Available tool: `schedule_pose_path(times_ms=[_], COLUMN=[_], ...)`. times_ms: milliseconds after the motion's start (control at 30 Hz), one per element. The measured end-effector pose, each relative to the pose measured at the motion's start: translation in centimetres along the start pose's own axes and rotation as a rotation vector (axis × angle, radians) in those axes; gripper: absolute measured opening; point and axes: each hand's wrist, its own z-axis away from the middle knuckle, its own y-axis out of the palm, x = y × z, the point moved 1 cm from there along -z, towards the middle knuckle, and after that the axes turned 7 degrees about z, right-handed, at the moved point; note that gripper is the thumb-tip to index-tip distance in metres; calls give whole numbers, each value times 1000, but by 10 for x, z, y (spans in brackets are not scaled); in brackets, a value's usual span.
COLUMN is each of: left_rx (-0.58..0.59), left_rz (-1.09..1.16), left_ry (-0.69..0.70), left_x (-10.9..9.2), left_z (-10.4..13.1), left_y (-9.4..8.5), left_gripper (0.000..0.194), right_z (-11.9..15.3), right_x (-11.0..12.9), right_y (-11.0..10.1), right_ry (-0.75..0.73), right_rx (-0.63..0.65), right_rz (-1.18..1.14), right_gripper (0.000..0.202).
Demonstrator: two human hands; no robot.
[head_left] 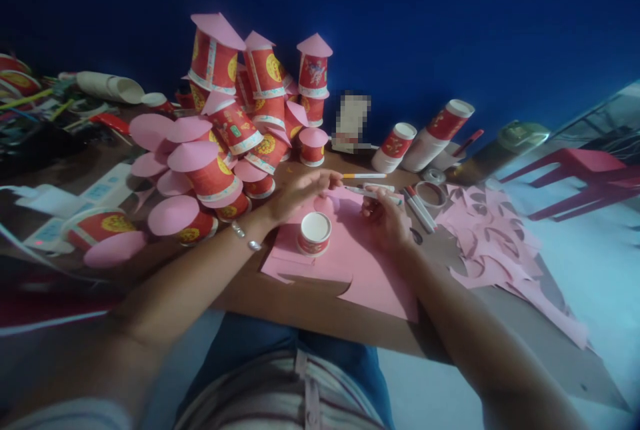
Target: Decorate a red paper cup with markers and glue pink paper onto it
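Both forearms are slanting inward over the brown table [300, 293], the hands facing each other just beyond a paper cup.

Left hand [306, 191]: wrist is bending toward the right, with a bracelet [245, 235] circling the forearm. Fingers are curving together, tips pointing at the other hand and lying near the marker's left end. Cannot tell whether they are gripping anything or touching the marker.

Right hand [389, 222]: forearm is angling up and leftward; thumb and fingers are closing around a white marker [356, 190]. The marker is lying nearly level in the grip, its green end showing at right.

Paper cup [315, 233]: is standing on the pink paper [373, 283], pale round end facing up, between the forearms and apart from both hands.

Surroundings: an orange-and-white marker [365, 176] is lying beyond the hands. A tape roll [431, 195] is resting right of the right hand, with pink scraps [495, 237] spreading farther right. Cone-topped cups [213, 173] are crowding the table's left side.
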Motion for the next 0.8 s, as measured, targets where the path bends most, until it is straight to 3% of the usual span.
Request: schedule_pose_path(times_ms=[67, 100, 167, 267, 500, 667, 800], left_rx=[199, 222, 199, 140, -231, -216, -263], left_rz=[-46, -93, -185, -158, 354, 465, 489], left_ry=[-35, -43, -78, -148, -3, -54, -86], left_x=[-9, -11, -11, -5, -3, 3, 14], left_z=[20, 29, 46, 54, 4, -23, -32], left_y=[0, 0, 0, 4, 30, 54, 55], left_gripper=[73, 80, 87, 65, 65, 71, 70], right_z=[1, 1, 1, 1, 3, -8, -12], right_x=[0, -1, -1, -1, 4, 29, 63], right_y=[1, 2, 3, 3, 2, -2, -2], right_ry=[4, 7, 12, 10, 30, -76, -249], right_rx=[-2, 2, 15, 20, -4, -49, -64], right_rz=[-18, -24, -24, -12, -49, -6, 63], right_gripper=[39, 40, 42, 43, 41, 35, 29])
